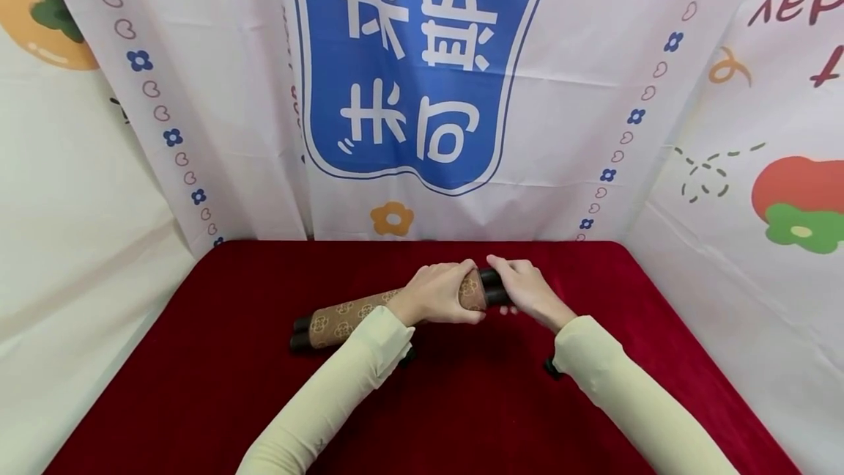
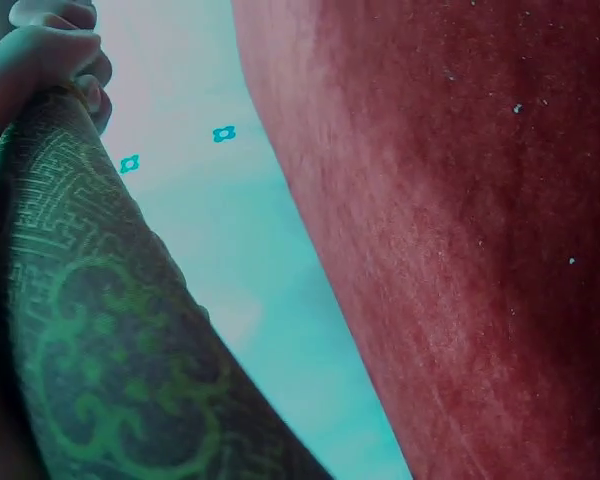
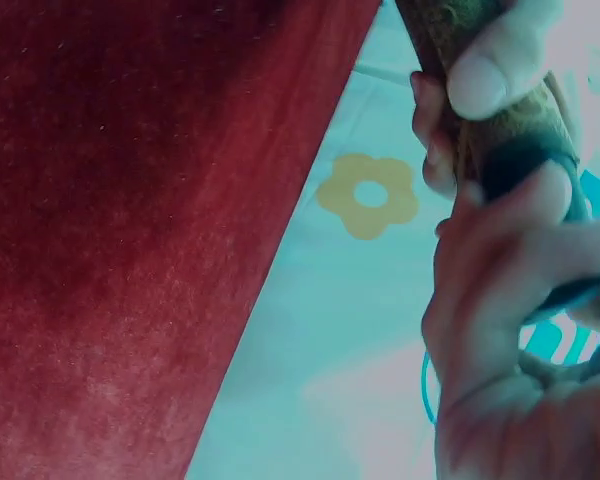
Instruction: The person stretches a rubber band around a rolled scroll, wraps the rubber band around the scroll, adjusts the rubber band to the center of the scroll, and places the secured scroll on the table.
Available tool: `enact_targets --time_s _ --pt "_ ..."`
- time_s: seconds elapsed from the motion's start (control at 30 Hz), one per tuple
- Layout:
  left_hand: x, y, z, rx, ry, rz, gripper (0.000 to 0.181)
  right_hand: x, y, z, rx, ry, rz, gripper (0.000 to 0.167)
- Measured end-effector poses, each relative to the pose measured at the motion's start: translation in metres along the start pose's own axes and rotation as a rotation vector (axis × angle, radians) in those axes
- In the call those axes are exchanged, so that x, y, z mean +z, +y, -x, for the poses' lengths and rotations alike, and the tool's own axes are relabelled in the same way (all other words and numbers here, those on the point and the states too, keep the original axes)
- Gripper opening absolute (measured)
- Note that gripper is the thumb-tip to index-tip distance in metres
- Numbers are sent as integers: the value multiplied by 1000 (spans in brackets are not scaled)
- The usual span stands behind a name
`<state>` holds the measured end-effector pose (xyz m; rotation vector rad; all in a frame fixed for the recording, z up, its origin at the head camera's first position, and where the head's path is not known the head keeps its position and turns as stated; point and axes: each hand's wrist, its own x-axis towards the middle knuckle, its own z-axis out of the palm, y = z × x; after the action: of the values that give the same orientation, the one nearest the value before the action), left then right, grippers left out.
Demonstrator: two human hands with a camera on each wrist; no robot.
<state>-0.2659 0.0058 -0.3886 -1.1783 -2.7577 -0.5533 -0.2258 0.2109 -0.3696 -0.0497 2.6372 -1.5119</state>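
A brown scroll (image 1: 359, 316) with a gold flower pattern slants over the red table, its right end farther from me. It is rolled up on two rods, whose dark ends (image 1: 301, 334) show at the left. My left hand (image 1: 435, 293) grips the scroll near its right end, thumb and fingers around the patterned cover. At the far right, my right hand (image 1: 530, 290) holds the dark rod ends. In the right wrist view, the left thumb (image 3: 485, 85) lies on the cover close beside the right hand (image 3: 500, 300). The left wrist view shows the patterned cover (image 2: 130, 370) up close.
Red velvety cloth covers the table (image 1: 475, 402). White printed curtains (image 1: 567, 130) stand behind it and at both sides, close to its edges. A small dark object (image 1: 552, 367) shows by the right cuff.
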Motion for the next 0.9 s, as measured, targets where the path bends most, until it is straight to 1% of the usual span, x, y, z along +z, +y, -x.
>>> enact_targets --time_s 0.17,0.23,0.33,0.43,0.53,0.63,0.73,0.83,0.9 --pt "3 4 -2 -13 20 -92 60 8 1 -1 -17 87 92 50" --pt "4 6 -3 -24 27 -137 64 11 2 -1 -17 115 111 48" --pt "5 11 -6 -49 37 -175 70 13 3 -1 -12 140 127 49" --pt "4 16 -8 -78 28 -166 75 15 4 -1 -14 154 138 51" --pt "6 18 -10 -103 3 -132 72 16 4 -1 -21 163 142 53" --pt "6 17 -8 -127 -15 -92 65 16 4 -1 -19 168 141 53" --pt "5 11 -2 -145 -26 -70 57 15 5 -1 -17 173 144 53" --pt "2 3 8 -160 -41 -84 54 15 7 -1 -11 184 152 54" --pt "1 -1 13 -164 -45 -111 57 16 8 -3 -11 187 157 55"
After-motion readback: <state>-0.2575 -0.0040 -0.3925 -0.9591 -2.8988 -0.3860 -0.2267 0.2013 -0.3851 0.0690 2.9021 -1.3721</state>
